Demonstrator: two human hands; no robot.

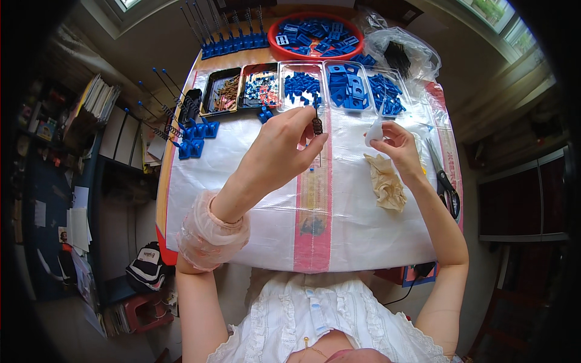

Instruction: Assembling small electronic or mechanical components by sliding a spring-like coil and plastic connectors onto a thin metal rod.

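My left hand [275,145] pinches a thin dark rod with a black coil spring [318,126] between thumb and fingers. The rod stands roughly upright above the middle of the table, with a small blue tip near its lower end. My right hand [399,148] is closed round a small white squeeze bottle [374,132], whose thin nozzle points up. A gap separates the bottle from the rod. Just below my right hand lies a crumpled beige tissue [386,184]. Small blue plastic parts [299,86] fill a clear tray beyond my left hand.
Trays of brown pins [228,94], mixed small pieces [261,89] and blue parts [348,88] line the back. Behind them stands a red basin [275,52]. Finished-looking spring rods on blue bases [196,133] stand left. Black scissors [446,187] lie right, near a plastic bag [417,48].
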